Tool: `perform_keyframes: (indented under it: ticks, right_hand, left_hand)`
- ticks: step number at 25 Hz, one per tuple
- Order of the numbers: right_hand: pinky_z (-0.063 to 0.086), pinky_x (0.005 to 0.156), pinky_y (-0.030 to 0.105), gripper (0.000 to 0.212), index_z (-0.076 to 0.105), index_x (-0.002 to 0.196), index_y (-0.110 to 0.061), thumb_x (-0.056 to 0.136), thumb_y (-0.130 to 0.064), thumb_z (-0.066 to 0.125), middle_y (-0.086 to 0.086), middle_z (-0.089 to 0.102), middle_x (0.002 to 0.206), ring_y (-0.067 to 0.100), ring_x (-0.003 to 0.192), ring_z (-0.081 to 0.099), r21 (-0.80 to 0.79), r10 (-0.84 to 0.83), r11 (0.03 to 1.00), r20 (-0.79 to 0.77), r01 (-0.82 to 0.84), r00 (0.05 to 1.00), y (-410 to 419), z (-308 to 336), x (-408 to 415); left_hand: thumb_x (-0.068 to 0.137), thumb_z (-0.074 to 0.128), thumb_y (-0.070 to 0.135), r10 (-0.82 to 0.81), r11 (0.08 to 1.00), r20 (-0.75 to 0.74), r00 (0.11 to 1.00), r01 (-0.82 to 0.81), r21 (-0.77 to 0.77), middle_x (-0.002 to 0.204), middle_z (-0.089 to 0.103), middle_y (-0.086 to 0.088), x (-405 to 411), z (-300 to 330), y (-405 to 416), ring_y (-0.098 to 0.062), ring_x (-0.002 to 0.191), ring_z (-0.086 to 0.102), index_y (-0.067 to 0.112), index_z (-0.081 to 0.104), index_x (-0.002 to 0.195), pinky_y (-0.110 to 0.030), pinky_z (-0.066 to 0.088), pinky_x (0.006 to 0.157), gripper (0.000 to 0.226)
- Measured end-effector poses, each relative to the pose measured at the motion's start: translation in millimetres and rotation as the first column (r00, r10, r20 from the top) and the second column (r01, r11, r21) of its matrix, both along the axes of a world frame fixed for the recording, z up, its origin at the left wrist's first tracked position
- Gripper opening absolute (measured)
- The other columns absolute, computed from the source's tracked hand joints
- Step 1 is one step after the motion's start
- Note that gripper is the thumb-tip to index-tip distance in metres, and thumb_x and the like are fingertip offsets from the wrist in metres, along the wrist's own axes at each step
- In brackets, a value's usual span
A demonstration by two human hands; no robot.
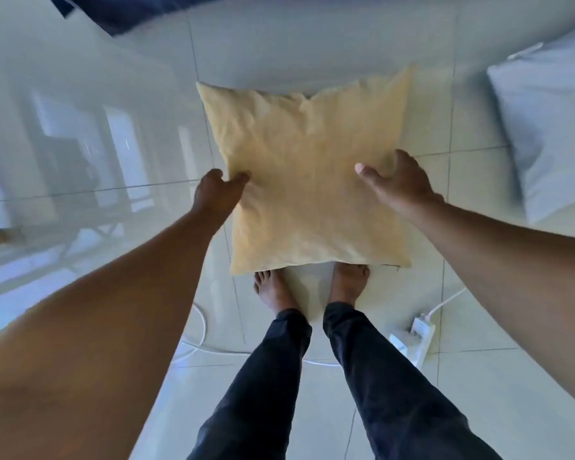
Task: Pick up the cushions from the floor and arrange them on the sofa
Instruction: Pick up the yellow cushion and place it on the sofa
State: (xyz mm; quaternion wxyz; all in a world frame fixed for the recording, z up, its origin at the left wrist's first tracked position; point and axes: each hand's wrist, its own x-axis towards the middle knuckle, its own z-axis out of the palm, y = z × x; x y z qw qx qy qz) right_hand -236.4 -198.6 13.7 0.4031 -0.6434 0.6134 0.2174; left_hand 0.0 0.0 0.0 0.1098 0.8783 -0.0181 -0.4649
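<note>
Fingers curling, we are gripping the yellow cushion [312, 200]: left hand [218, 192] at nine o'clock, right hand [404, 185] at three o'clock.

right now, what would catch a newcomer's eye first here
The yellow cushion in the centre, held at its side edges by the left hand and right hand above bare feet. A pale grey cushion lies on the glossy tiled floor at right, and a white power strip sits lower right.

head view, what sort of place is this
Most likely a room in a home, perhaps a living room: glossy tiled floor, a yellow cushion and a grey cushion, plus a power strip.
</note>
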Motion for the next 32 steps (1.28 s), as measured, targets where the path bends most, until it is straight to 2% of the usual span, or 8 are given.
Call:
perform_keyframes:
  ticks: [4, 8, 11, 16, 20, 24, 27, 32]
  right_hand:
    - [0.054, 0.100, 0.041, 0.119, 0.062, 0.135, -0.012, 0.048, -0.092, 0.072, 0.006, 0.068, 0.132, 0.027, 0.120, 0.066, 0.142, -0.483, 0.867, 0.009, 0.477, 0.876, -10, -52, -8]
    - [0.056, 0.099, 0.038, 0.098, 0.075, 0.116, -0.019, 0.041, -0.082, 0.084, -0.006, 0.081, 0.107, 0.013, 0.100, 0.076, 0.377, -0.639, 0.731, 0.086, 0.569, 0.765, -6, -50, -2]
    - [0.055, 0.100, 0.039, 0.098, 0.071, 0.123, -0.018, 0.048, -0.081, 0.083, -0.003, 0.078, 0.112, 0.017, 0.102, 0.073, 0.371, -0.633, 0.748, 0.151, 0.550, 0.759, -4, 3, 5]
    - [0.054, 0.102, 0.040, 0.076, 0.072, 0.111, -0.027, 0.057, -0.080, 0.080, -0.010, 0.077, 0.110, 0.013, 0.105, 0.071, 0.333, -0.606, 0.789, 0.287, 0.516, 0.742, -13, 136, 6]
    - [0.054, 0.102, 0.041, 0.079, 0.073, 0.103, -0.033, 0.048, -0.089, 0.076, -0.012, 0.078, 0.107, 0.013, 0.104, 0.071, 0.310, -0.545, 0.837, 0.391, 0.451, 0.741, -33, 265, 19]
    - [0.055, 0.097, 0.040, 0.073, 0.073, 0.097, -0.035, 0.051, -0.091, 0.073, -0.014, 0.079, 0.099, 0.011, 0.100, 0.072, 0.273, -0.496, 0.869, 0.500, 0.414, 0.710, -52, 378, 28]
    - [0.056, 0.097, 0.039, 0.064, 0.076, 0.101, -0.037, 0.059, -0.086, 0.074, -0.022, 0.080, 0.095, 0.007, 0.099, 0.072, 0.243, -0.466, 0.881, 0.593, 0.406, 0.656, -63, 444, 35]
    - [0.053, 0.104, 0.042, 0.068, 0.076, 0.107, -0.032, 0.059, -0.080, 0.078, -0.017, 0.080, 0.105, 0.010, 0.107, 0.072, 0.250, -0.459, 0.879, 0.673, 0.405, 0.580, -82, 517, 61]
  left_hand:
    - [0.063, 0.082, 0.070, 0.301, 0.949, -0.199, 0.933, -0.314, -0.040, 0.107, 0.077, 0.007, 4, -51, 9, -0.007, 0.098, 0.069, 0.016, 0.071, 0.117, -0.020, 0.046, 0.074, 0.076]
    - [0.059, 0.076, 0.076, 0.421, 0.881, -0.355, 0.835, -0.469, -0.057, 0.118, 0.076, 0.010, -12, -45, -5, -0.016, 0.110, 0.069, 0.031, 0.067, 0.129, -0.039, 0.049, 0.105, 0.083]
    - [0.067, 0.069, 0.073, 0.421, 0.877, -0.348, 0.837, -0.474, -0.080, 0.124, 0.074, 0.006, -23, 8, -18, -0.022, 0.115, 0.066, 0.029, 0.063, 0.137, -0.049, 0.044, 0.112, 0.083]
    - [0.064, 0.073, 0.080, 0.436, 0.843, -0.294, 0.850, -0.501, -0.197, 0.104, 0.071, 0.019, -26, 148, -15, -0.008, 0.102, 0.065, 0.038, 0.063, 0.116, -0.041, 0.048, 0.102, 0.068]
    - [0.066, 0.072, 0.081, 0.417, 0.821, -0.227, 0.880, -0.472, -0.321, 0.107, 0.071, 0.021, -18, 284, -28, -0.006, 0.104, 0.065, 0.032, 0.062, 0.136, -0.038, 0.049, 0.096, 0.086]
    - [0.071, 0.069, 0.078, 0.393, 0.789, -0.156, 0.906, -0.419, -0.450, 0.106, 0.069, 0.023, -11, 401, -46, -0.002, 0.105, 0.063, 0.035, 0.064, 0.132, -0.034, 0.048, 0.091, 0.074]
    - [0.071, 0.072, 0.074, 0.405, 0.730, -0.146, 0.903, -0.415, -0.542, 0.116, 0.072, 0.016, -3, 467, -53, -0.009, 0.112, 0.065, 0.038, 0.066, 0.121, -0.037, 0.050, 0.095, 0.063]
    - [0.067, 0.075, 0.065, 0.391, 0.641, -0.236, 0.890, -0.447, -0.624, 0.131, 0.072, 0.006, 26, 535, -65, -0.022, 0.123, 0.064, 0.027, 0.061, 0.141, -0.048, 0.047, 0.110, 0.085]
